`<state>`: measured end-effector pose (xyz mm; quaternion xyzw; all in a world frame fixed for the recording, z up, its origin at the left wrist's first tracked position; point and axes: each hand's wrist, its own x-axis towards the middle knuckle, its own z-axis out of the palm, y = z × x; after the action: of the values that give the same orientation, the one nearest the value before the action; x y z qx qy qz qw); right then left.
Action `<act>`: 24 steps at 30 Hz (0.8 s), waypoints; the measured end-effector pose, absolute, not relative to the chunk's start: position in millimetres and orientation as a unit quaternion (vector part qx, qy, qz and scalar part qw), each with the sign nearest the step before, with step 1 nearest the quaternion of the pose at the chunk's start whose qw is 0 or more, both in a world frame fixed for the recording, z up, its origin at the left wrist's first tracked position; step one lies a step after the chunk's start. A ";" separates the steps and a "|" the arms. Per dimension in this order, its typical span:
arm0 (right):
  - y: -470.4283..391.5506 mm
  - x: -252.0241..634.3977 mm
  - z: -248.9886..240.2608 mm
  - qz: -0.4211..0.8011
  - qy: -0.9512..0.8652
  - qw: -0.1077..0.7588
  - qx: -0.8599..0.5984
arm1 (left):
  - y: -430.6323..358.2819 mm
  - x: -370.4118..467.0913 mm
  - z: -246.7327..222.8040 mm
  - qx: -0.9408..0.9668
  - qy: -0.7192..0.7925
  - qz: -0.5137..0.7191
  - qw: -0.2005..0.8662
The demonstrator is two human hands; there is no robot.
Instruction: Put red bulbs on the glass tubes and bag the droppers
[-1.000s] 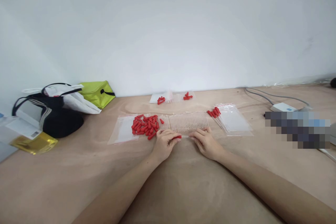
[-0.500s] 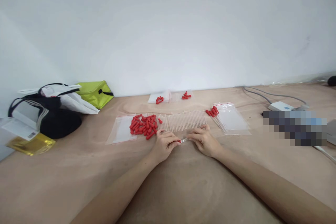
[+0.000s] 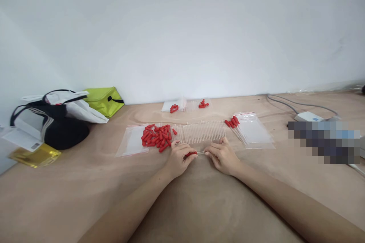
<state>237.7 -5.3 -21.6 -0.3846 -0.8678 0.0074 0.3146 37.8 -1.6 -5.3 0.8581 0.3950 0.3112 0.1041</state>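
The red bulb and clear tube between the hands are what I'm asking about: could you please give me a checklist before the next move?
1. Left hand grips the red bulb: ok.
2. Right hand holds the clear tube: ok.
3. Tube fully seated in bulb: cannot tell.
4. Loose bulbs all clear of the tube row: not ok; one lies at its left end.
5. Red-topped tubes grouped at the row's right: ok.
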 end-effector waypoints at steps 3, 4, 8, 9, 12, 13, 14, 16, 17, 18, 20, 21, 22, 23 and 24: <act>-5.3 235.3 -22.7 0.002 -0.872 0.308 -0.380 | -2.1 37.7 -8.2 0.865 0.381 0.313 0.090; -5.1 234.3 -22.9 0.002 -0.874 0.305 -0.378 | -2.2 37.6 -9.2 0.868 0.377 0.312 0.085; -3.4 230.3 -24.0 0.015 -0.877 0.303 -0.373 | -2.1 37.2 -11.5 0.871 0.377 0.307 0.075; -2.9 229.4 -24.5 0.021 -0.877 0.303 -0.371 | -2.0 37.1 -11.7 0.871 0.377 0.305 0.074; -1.5 227.4 -26.2 0.031 -0.879 0.303 -0.367 | -1.5 37.1 -11.9 0.875 0.375 0.298 0.070; -1.2 227.0 -26.6 0.032 -0.880 0.302 -0.365 | -1.5 37.2 -11.8 0.877 0.374 0.293 0.070; -1.0 226.9 -26.7 0.033 -0.881 0.300 -0.363 | -1.5 37.3 -11.7 0.878 0.374 0.289 0.070; -0.8 227.0 -26.1 0.036 -0.884 0.298 -0.358 | -1.7 37.5 -11.2 0.881 0.373 0.282 0.073; -1.0 227.3 -25.3 0.038 -0.885 0.299 -0.356 | -1.9 37.5 -10.8 0.881 0.375 0.280 0.075; -1.4 227.7 -24.1 0.040 -0.885 0.301 -0.354 | -1.9 37.4 -10.4 0.879 0.377 0.281 0.077; -3.0 228.5 -21.3 0.034 -0.883 0.308 -0.351 | -1.3 36.9 -9.7 0.875 0.383 0.286 0.082; -4.1 228.7 -19.8 0.024 -0.882 0.313 -0.352 | -0.7 36.6 -9.5 0.873 0.385 0.290 0.081; -5.4 228.7 -18.3 0.007 -0.880 0.317 -0.354 | 0.1 36.1 -9.5 0.871 0.386 0.294 0.079; -6.9 228.7 -17.0 -0.013 -0.878 0.318 -0.357 | 1.0 35.6 -9.5 0.870 0.386 0.297 0.075; -8.2 228.7 -15.9 -0.036 -0.877 0.317 -0.361 | 1.9 35.1 -9.7 0.870 0.385 0.300 0.070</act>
<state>228.7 -8.2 -15.9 -0.3608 -0.8765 -0.0360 0.3167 35.1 1.9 -9.7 0.8701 0.3847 0.3000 0.0699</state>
